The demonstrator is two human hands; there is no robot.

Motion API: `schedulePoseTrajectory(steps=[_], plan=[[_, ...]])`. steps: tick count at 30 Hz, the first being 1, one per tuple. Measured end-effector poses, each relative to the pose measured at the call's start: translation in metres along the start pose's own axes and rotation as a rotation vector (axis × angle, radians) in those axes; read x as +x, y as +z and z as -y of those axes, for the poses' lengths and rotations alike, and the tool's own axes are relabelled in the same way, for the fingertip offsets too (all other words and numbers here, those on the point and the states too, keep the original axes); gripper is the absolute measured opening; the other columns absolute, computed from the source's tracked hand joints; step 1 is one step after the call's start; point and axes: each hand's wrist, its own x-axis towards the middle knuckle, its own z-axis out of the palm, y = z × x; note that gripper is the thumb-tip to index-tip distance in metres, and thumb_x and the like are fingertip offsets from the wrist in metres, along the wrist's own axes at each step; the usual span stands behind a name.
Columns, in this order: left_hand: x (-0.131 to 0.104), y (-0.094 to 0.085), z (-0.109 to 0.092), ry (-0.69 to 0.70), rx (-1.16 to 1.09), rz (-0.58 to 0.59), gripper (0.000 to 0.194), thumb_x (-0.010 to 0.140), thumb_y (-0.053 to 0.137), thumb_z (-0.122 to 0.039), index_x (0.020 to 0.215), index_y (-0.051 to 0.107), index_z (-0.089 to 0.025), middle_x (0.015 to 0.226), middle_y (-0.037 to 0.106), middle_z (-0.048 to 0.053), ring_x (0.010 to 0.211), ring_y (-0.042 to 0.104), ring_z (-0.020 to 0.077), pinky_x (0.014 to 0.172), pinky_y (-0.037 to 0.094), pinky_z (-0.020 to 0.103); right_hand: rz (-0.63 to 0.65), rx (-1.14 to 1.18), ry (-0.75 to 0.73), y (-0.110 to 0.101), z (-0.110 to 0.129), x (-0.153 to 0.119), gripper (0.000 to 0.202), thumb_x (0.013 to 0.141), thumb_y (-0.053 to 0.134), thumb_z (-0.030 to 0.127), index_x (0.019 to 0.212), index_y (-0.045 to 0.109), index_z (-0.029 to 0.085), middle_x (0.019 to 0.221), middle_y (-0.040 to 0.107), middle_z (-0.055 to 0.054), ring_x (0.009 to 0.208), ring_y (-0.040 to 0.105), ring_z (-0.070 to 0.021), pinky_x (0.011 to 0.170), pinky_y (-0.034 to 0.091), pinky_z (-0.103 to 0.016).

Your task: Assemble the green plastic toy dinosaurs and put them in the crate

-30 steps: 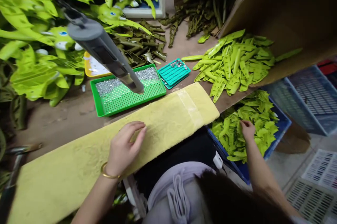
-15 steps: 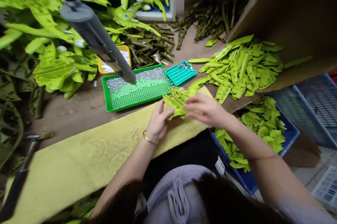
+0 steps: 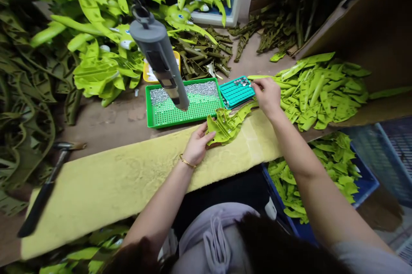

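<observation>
My left hand [image 3: 197, 144] grips the wide end of a lime-green plastic shell half [image 3: 222, 126], its ribbed hollow inside facing up. The shell's narrow tail points right, over the yellow foam pad [image 3: 135, 166]. At the right end of a teal ridged tray [image 3: 236, 92], my right hand [image 3: 268, 93] has its fingertips pinched together beside several small round metal pieces [image 3: 241, 81]. What lies between those fingertips is too small to name. Left of the teal tray stands a green perforated tray [image 3: 180, 116] of small silvery screws. A grey electric screwdriver [image 3: 161, 63] hangs over it.
Lime-green shells [image 3: 96, 68] are heaped at the back left, and narrow lime-green pieces [image 3: 318, 89] at the right. Olive-brown parts [image 3: 206, 53] lie behind the trays. A hammer [image 3: 48, 188] rests at the left. A blue crate [image 3: 363, 179] of green parts stands below right.
My right hand has left the shell and reached right and away to the teal tray. My left hand still holds the shell. The camera view has shifted left.
</observation>
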Motion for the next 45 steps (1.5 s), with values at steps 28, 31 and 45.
schedulePoseTrajectory(steps=[28,31,45], plan=[[0.0,-0.002,-0.001,-0.005,0.035,0.031,0.067,0.064,0.082,-0.032,0.126,0.06,-0.02,0.135,0.058,0.01,0.123,0.055,0.0329,0.103,0.049,0.046,0.064,0.164,-0.238,0.011,0.017,-0.018,0.017,0.089,0.052,0.031,0.09,0.066,0.02,0.091,0.069,-0.005,0.082,0.06,-0.0169,0.079,0.049,-0.033],[0.0,-0.003,0.0,0.024,0.063,0.04,0.065,0.067,0.08,-0.032,0.127,0.059,-0.02,0.135,0.059,0.01,0.123,0.055,0.0324,0.103,0.048,0.046,0.158,0.234,-0.444,0.012,0.043,-0.053,0.015,0.089,0.054,0.03,0.086,0.067,0.022,0.092,0.069,-0.005,0.088,0.062,-0.0171,0.081,0.049,-0.033],[-0.002,0.002,-0.003,0.016,0.043,0.03,0.061,0.067,0.08,-0.03,0.124,0.061,-0.021,0.134,0.06,0.008,0.121,0.057,0.0304,0.102,0.05,0.043,0.129,0.102,-0.458,0.02,0.04,-0.064,0.034,0.091,0.05,0.036,0.121,0.062,0.022,0.115,0.067,-0.012,0.106,0.059,-0.0243,0.093,0.047,-0.043]])
